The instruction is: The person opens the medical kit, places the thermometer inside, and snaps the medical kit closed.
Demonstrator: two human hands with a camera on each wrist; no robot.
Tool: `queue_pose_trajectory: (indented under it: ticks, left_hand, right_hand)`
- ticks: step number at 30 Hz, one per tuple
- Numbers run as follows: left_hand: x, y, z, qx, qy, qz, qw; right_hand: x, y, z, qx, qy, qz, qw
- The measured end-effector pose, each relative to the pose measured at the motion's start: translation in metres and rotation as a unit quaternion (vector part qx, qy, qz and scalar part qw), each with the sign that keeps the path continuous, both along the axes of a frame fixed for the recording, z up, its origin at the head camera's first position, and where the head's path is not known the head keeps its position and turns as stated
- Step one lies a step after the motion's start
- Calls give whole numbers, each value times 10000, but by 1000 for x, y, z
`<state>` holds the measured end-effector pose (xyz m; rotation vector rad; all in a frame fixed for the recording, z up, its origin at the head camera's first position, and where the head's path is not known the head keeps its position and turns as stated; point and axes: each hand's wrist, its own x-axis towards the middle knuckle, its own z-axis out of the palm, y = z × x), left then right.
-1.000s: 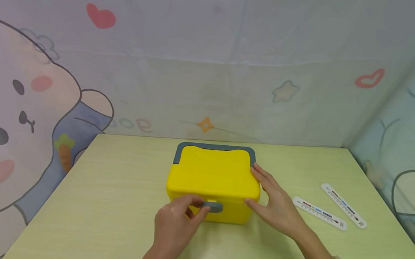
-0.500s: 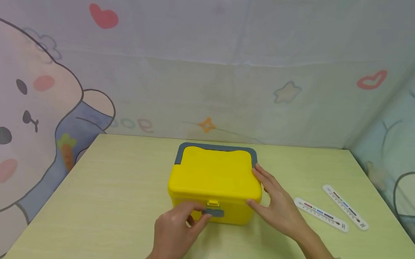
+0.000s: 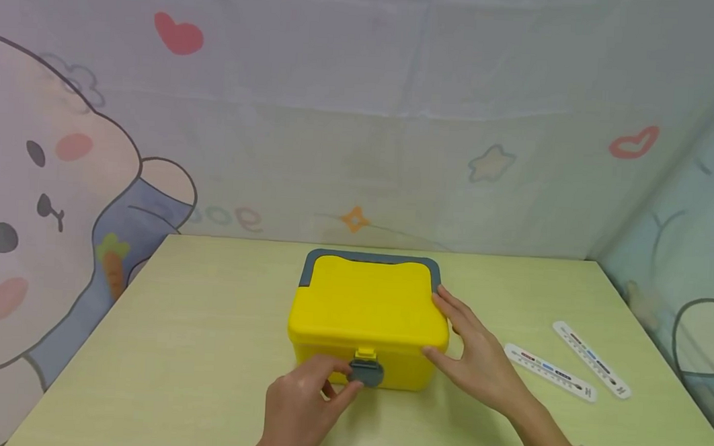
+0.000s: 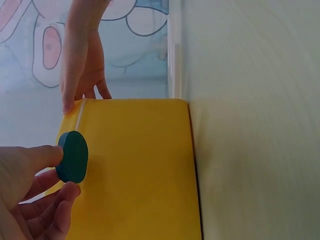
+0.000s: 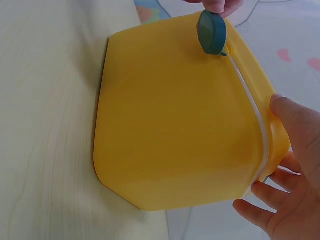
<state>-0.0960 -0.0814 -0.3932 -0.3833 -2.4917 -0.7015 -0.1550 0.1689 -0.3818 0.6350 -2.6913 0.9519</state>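
Observation:
A yellow lidded box (image 3: pixel 371 304) with a grey-blue handle (image 3: pixel 373 256) folded flat at the lid's back stands on the table, its lid down. On its front, the grey-blue latch (image 3: pixel 366 372) hangs below a small yellow catch (image 3: pixel 365 353). My left hand (image 3: pixel 301 405) pinches the latch's left edge between thumb and fingers; the latch stands out from the front wall in the left wrist view. My right hand (image 3: pixel 477 354) rests spread on the box's right front corner. Its thumb (image 5: pixel 292 112) touches the lid's front, and the other fingers lie along the side.
Two white thermometer strips, the nearer one (image 3: pixel 550 372) and the farther one (image 3: pixel 592 360), lie on the table (image 3: pixel 205 350) right of the box. A printed cloth (image 3: pixel 312 146) with a cartoon animal hangs behind the table and along its right side.
The latch has swung down from the lid, uncovering the yellow catch, with my left hand lowering slightly along with it. My right hand keeps its place on the box's corner.

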Motion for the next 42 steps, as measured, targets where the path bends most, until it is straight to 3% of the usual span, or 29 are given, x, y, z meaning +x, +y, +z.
queue_pose_trajectory:
  ticks: [10,27,31,42]
  left_hand:
    - [-4,1,-10,-198,189,5,9996]
    - [-5,1,-12,-197,428,-23,9989]
    - [-3,-1,-9,-276,399,-50,9988]
    - [-1,-15,15,-239,833,52,9962]
  right_hand:
    - [0,0,-2,-52,-6,40,10000]
    - [0,0,-2,-54,34,49,10000]
    - [0,0,-2,-59,25,48,10000]
    - [0,1,-3,-113,-48,-3,9999]
